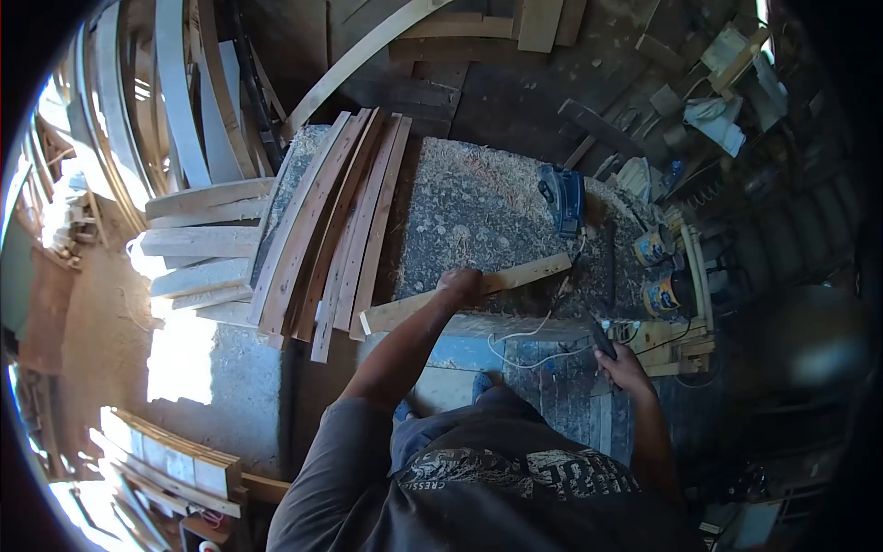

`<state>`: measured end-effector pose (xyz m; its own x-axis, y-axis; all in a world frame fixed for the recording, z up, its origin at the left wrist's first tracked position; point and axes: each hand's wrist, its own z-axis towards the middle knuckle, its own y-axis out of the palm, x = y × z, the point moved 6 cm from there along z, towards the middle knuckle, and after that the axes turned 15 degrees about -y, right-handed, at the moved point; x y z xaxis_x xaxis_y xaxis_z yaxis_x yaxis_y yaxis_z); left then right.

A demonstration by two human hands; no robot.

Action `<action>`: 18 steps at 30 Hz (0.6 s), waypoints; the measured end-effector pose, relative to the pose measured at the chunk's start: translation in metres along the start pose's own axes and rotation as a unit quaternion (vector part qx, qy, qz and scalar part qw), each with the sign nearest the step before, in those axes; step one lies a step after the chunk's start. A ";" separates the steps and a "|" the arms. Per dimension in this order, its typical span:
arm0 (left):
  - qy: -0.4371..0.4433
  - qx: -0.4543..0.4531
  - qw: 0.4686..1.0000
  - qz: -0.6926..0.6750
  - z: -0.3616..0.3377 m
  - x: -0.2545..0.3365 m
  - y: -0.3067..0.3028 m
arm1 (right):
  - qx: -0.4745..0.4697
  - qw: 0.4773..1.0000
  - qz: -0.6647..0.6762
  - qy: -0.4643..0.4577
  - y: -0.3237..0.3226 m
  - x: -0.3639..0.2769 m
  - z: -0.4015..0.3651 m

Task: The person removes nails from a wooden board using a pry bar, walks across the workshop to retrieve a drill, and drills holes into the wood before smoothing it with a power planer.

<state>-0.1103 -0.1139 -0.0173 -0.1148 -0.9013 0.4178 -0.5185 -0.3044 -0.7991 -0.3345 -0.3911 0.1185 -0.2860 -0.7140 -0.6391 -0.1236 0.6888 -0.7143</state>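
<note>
A pale wooden strip (527, 273) lies along the near edge of the dark workbench (464, 221), its left end jutting past the edge. My left hand (460, 284) is closed round the middle of this strip. Off the bench's near right side, my right hand (624, 365) grips the end of a dark, long tool (602, 340), whose exact kind I cannot make out. A blue power tool (563, 201) rests on the bench beyond the strip, with a cable near it. Sawdust covers much of the benchtop.
Several long wooden strips (317, 221) lie side by side on the bench's left. Two yellow-labelled cans (660, 294) stand at its right edge. A pale cable (543, 364) hangs off the front. Curved boards (175, 92) lean at the upper left.
</note>
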 end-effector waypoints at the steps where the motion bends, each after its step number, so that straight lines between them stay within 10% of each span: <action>1: 0.003 0.004 1.000 -0.009 0.012 0.000 0.001 | -0.022 0.999 -0.022 0.008 0.003 -0.008 0.005; 18: 0.006 0.140 0.987 0.074 0.030 -0.051 -0.002 | -0.248 0.777 -0.548 -0.187 0.047 -0.103 0.198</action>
<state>-0.0776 -0.0763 -0.0500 -0.1829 -0.9387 0.2922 -0.2404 -0.2455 -0.9391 -0.1231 -0.3099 0.0942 0.5334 -0.8285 0.1704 -0.4750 -0.4601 -0.7501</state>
